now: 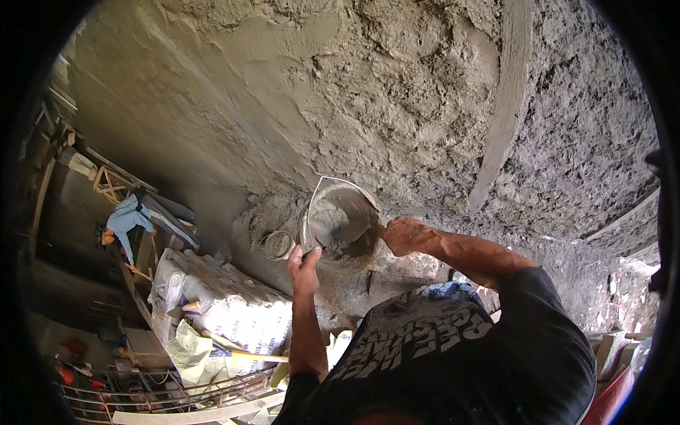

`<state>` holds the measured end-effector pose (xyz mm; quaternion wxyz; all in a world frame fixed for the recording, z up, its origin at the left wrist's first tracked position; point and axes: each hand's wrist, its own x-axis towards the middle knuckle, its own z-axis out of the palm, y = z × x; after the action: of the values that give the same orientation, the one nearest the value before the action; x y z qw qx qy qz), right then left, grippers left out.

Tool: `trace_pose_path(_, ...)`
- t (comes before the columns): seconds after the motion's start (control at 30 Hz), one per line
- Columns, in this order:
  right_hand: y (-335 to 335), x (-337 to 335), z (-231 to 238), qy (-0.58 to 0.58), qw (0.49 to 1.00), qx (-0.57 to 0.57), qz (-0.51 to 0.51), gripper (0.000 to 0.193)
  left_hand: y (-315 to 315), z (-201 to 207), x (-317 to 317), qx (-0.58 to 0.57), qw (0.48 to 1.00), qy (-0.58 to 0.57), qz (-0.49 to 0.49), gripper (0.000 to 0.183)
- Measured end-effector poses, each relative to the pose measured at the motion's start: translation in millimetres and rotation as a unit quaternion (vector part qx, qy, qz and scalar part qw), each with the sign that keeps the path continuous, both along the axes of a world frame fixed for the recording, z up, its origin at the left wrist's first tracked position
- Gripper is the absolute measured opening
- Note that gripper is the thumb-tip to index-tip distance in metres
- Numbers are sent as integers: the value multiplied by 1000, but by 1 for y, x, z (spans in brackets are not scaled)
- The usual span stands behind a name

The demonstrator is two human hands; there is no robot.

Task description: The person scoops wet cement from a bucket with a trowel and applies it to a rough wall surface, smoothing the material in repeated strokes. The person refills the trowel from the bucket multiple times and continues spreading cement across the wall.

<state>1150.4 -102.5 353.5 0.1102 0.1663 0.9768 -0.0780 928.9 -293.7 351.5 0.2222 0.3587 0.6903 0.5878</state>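
Observation:
My left hand [304, 263] grips the near-left rim of a bucket [305, 225], thumb over the edge. Wet grey mortar [326, 221] lies inside, and the white bail handle rests against the far side of the rim. At the bucket's right side my right hand [405, 236] is closed round the handle of a trowel [358, 228]. Its blade dips into the bucket, partly against the mortar. The handle itself is mostly covered by my fingers. Just left of the bucket stands a smaller pail [277, 244] with grey material in it.
Ahead rises a wall of rough and smoothed mortar [397, 92] with a vertical strip [504, 99]. Loose mortar [258, 216] lies at its foot. Stacked sacks [227, 304] stand left, near a yellow-handled tool [255, 356]. Farther left a person [131, 216] in blue bends over.

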Motion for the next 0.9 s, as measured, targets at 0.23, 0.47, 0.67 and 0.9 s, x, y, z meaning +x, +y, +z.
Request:
trace_pose_path(0.23, 1, 8, -13, 63, 993, -65, -81, 31, 11, -7, 19, 57, 998, 7, 10, 23)
trace_pose_path(0.47, -19, 6, -34, 121, 945, -220, -211, 30, 16, 18, 50, -17, 991, 131, 7, 25)
trace_pose_path(0.67, -6, 2, -17, 204, 948, -198, -144, 32, 31, 13, 51, 72, 991, 110, -28, 25)
trace_pose_path(0.9, 21, 30, 47, 66, 750, -611, -245, 44, 30, 32, 13, 188, 950, 220, -115, 30)
